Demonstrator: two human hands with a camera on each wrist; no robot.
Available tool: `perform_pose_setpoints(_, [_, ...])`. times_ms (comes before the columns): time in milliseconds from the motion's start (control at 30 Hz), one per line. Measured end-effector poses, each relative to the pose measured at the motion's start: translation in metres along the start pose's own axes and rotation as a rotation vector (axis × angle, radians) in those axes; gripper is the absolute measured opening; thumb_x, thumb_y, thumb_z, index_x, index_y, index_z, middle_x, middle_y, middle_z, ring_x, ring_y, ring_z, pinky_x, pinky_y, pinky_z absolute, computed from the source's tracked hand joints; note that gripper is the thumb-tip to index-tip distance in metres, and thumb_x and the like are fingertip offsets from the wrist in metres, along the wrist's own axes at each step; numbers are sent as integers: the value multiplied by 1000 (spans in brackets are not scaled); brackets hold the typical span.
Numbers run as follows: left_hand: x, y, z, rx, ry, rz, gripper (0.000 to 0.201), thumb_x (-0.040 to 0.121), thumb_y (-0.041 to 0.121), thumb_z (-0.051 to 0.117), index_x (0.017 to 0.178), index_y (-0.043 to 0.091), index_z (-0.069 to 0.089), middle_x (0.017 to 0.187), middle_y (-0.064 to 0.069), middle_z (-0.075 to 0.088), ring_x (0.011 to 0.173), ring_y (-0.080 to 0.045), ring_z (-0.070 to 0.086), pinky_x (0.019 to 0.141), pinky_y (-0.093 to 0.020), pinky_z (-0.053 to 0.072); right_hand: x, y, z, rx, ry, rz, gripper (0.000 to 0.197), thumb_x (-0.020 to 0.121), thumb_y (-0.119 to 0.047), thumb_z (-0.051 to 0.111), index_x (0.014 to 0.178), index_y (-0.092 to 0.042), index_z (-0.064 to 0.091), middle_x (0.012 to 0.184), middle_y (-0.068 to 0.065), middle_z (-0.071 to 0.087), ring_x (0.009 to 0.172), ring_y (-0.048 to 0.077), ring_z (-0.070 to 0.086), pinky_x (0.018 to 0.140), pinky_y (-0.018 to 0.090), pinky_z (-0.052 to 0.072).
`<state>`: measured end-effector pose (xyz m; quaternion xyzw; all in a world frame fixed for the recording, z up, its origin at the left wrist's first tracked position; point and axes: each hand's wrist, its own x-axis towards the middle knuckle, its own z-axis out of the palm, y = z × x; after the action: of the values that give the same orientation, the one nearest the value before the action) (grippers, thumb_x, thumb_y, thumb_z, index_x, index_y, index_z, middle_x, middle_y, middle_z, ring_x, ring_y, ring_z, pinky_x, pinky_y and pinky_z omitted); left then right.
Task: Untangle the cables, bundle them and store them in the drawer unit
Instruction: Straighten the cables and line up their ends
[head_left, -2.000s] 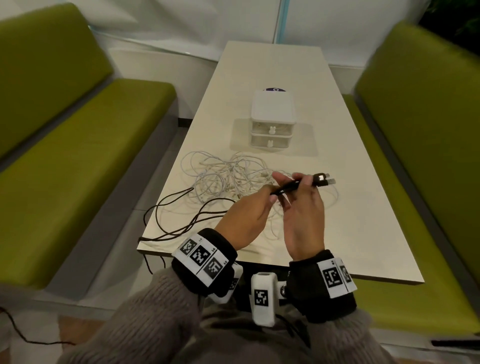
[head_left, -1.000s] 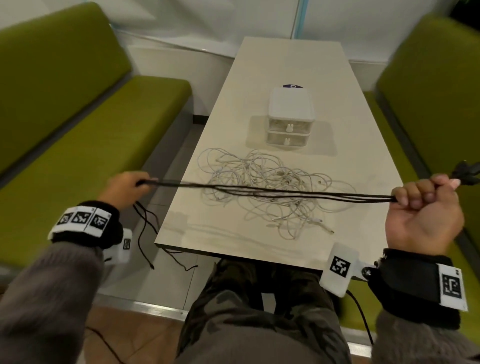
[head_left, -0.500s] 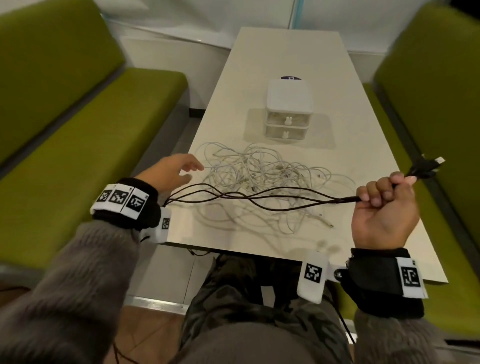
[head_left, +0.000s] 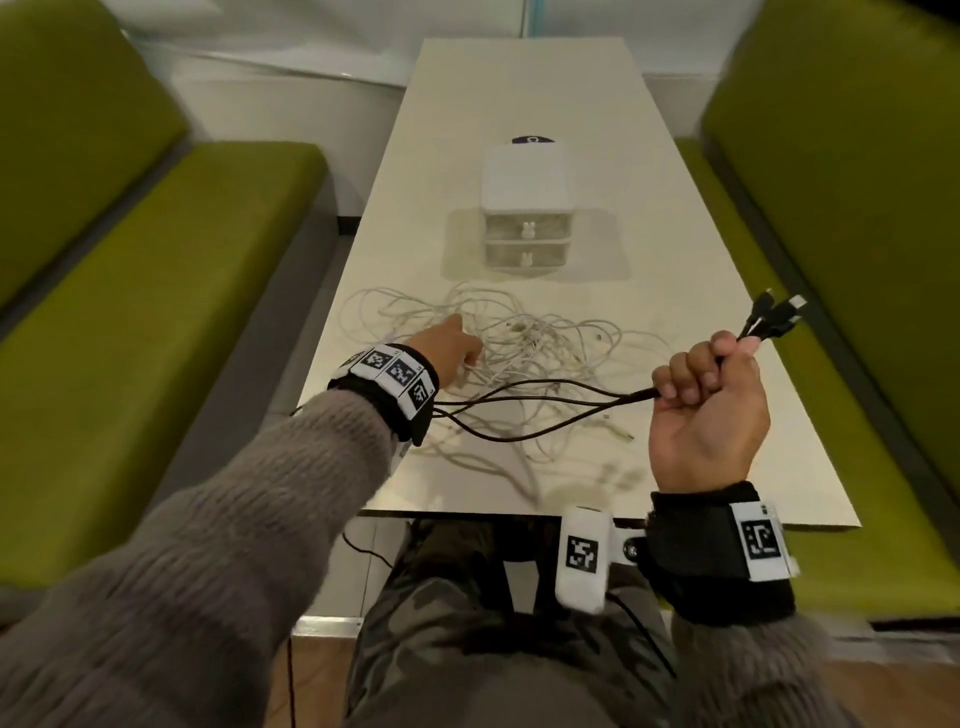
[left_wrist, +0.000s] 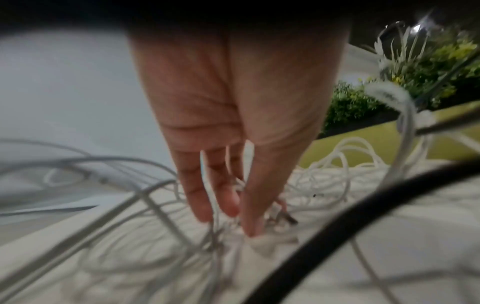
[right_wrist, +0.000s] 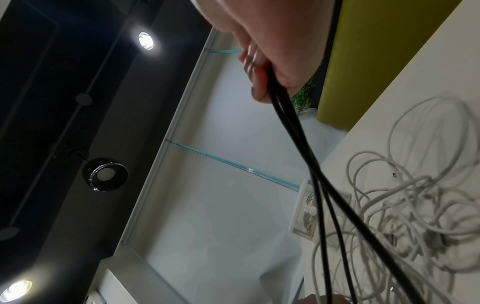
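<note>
- Right hand (head_left: 704, 410) fisted round the folded black cable (head_left: 545, 397), plugs poking toward one o'clock; bundling under way
- Left hand (head_left: 448, 343), fingers extended, digs into the white tangle (head_left: 545, 343) at eleven o'clock; next, probably freeing one strand

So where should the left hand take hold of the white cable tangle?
At a plug end on the near left side of the white cables, pinched from above by the left hand. The strands lie flat and looped on the table; a plug gives a firm end to draw out.

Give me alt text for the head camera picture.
The right hand grips black cables above a white table; the left hand reaches into tangled white cables. A white drawer unit stands beyond.
</note>
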<state>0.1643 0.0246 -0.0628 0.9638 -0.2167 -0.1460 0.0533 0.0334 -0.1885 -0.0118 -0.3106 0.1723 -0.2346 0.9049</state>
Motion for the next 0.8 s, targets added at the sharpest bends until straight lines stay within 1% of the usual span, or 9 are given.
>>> perform_pose_setpoints(167, [6, 0, -22, -118, 122, -62, 24, 83, 3, 63, 106, 3, 67, 115, -17, 61, 107, -31, 57, 89, -29, 39, 1, 0, 1, -15, 8, 6, 38, 105, -27, 31, 72, -17, 47, 53, -7, 28, 47, 10, 22, 46, 21, 26])
perform_pose_setpoints(267, [1, -2, -55, -264, 310, -79, 23, 84, 6, 64, 106, 3, 69, 111, -18, 67, 105, -29, 60, 91, -25, 39, 3, 2, 0, -24, 21, 14, 38, 104, -29, 32, 72, -17, 47, 53, -7, 29, 47, 10, 23, 46, 21, 28])
perform_pose_setpoints(333, [2, -6, -76, -349, 374, -81, 21, 86, 2, 59, 106, 2, 67, 105, -19, 68, 95, -27, 64, 93, -28, 46, 3, 4, 2, -28, 25, 24, 37, 104, -30, 33, 72, -17, 47, 52, -7, 30, 47, 10, 24, 46, 21, 28])
perform_pose_setpoints(400, [3, -6, -94, -515, 404, -73, 16, 86, -2, 54, 98, 6, 60, 92, -20, 69, 79, -25, 67, 82, -43, 54, 2, 6, 4, -35, 22, 29, 38, 104, -30, 33, 72, -17, 47, 52, -7, 30, 47, 10, 25, 46, 20, 29])
perform_pose_setpoints(467, [5, -3, -106, -583, 403, -58, 12, 87, -2, 51, 92, 8, 52, 88, -19, 69, 73, -26, 70, 72, -47, 56, 2, 9, 5, -44, 19, 34, 38, 104, -30, 33, 72, -17, 47, 53, -7, 30, 47, 9, 25, 46, 20, 29])
perform_pose_setpoints(600, [7, 4, -97, -399, 201, -50, 2, 88, 10, 60, 88, 9, 58, 94, -14, 69, 66, -16, 67, 59, -34, 53, 1, 11, 5, -45, 16, 43, 38, 104, -30, 33, 72, -17, 48, 53, -7, 30, 47, 9, 25, 46, 20, 30])
perform_pose_setpoints(667, [8, 4, -88, -289, 175, -61, 9, 86, 17, 64, 88, 9, 66, 95, -9, 66, 74, -20, 62, 55, -25, 46, 1, 11, 4, -50, 16, 47, 38, 104, -30, 32, 73, -17, 48, 52, -7, 30, 47, 9, 26, 46, 20, 31])
perform_pose_setpoints(733, [8, 2, -89, -291, 342, -78, 15, 85, 22, 65, 89, 8, 71, 92, -4, 63, 83, -17, 54, 64, -21, 36, 0, 12, 4, -56, 7, 48, 38, 104, -30, 32, 72, -17, 47, 53, -7, 30, 47, 10, 26, 48, 21, 32])
perform_pose_setpoints(800, [6, 1, -101, -409, 664, -89, 16, 89, 20, 60, 87, 9, 72, 91, -3, 67, 84, -15, 58, 74, -19, 39, -1, 14, 4, -73, -6, 41, 37, 104, -30, 32, 73, -17, 46, 54, -6, 31, 48, 11, 27, 51, 22, 34])
